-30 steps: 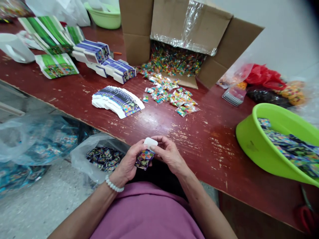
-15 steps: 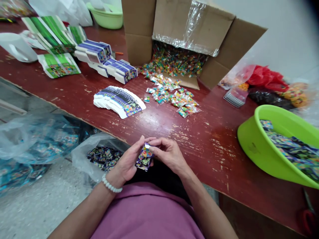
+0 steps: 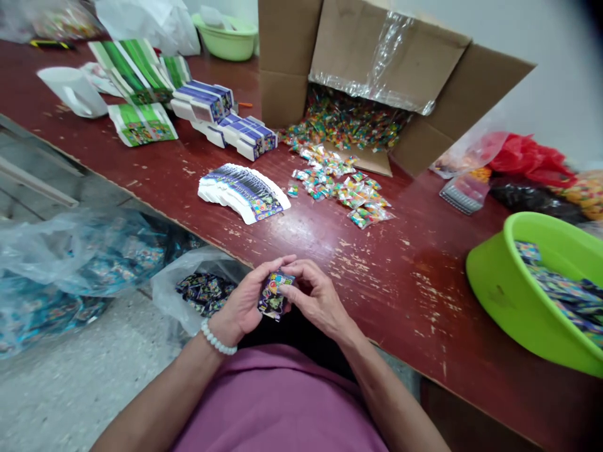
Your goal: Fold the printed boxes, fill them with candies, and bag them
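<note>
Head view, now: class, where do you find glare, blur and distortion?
Head view: pale glare on the table, a shine along the tape; head view: bags at lower left smeared, fine print on the small box unreadable; head view: green tub apparently stretched, upper right corner dark.
</note>
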### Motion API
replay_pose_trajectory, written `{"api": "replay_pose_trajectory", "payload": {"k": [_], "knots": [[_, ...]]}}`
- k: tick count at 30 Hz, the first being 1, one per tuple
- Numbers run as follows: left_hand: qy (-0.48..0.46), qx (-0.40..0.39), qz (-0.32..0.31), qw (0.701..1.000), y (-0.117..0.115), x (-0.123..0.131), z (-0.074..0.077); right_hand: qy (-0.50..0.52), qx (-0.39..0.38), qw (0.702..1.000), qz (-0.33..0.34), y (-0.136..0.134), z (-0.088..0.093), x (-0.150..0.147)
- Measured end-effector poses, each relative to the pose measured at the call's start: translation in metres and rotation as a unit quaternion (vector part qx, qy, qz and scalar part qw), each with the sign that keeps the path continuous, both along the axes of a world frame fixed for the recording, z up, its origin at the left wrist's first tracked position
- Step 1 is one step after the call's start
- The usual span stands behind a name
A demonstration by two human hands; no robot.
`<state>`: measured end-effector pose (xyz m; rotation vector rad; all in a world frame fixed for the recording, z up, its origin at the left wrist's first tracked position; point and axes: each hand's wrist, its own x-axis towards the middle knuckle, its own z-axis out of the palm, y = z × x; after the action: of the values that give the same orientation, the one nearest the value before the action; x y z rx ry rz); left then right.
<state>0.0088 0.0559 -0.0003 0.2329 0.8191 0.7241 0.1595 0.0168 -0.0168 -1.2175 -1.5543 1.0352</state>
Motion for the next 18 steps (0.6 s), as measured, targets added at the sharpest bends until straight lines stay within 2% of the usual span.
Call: {"api": "replay_pose_trajectory", "payload": {"k": [5, 9, 13, 15, 18], "knots": [[-0.010, 0.007, 0.055, 0.998, 0.009, -0.007, 0.003, -0.146, 0.073, 0.985, 0.049, 0.005, 0.000, -0.015], [-0.021, 0.020, 0.079, 0.996, 0.014, -0.010, -0.002, -0.248, 0.089, 0.964, 0.044, 0.018, 0.005, -0.020], [-0.044, 0.043, 0.104, 0.993, 0.007, -0.015, -0.013, -0.252, 0.106, 0.961, 0.041, 0.024, 0.001, -0.029], [-0.025, 0.068, 0.103, 0.992, -0.001, -0.021, -0.020, -0.245, 0.111, 0.962, 0.045, 0.023, -0.005, -0.034], [0.045, 0.106, 0.099, 0.988, -0.015, -0.039, -0.027, -0.236, 0.106, 0.960, 0.105, 0.025, -0.010, -0.036]]}}
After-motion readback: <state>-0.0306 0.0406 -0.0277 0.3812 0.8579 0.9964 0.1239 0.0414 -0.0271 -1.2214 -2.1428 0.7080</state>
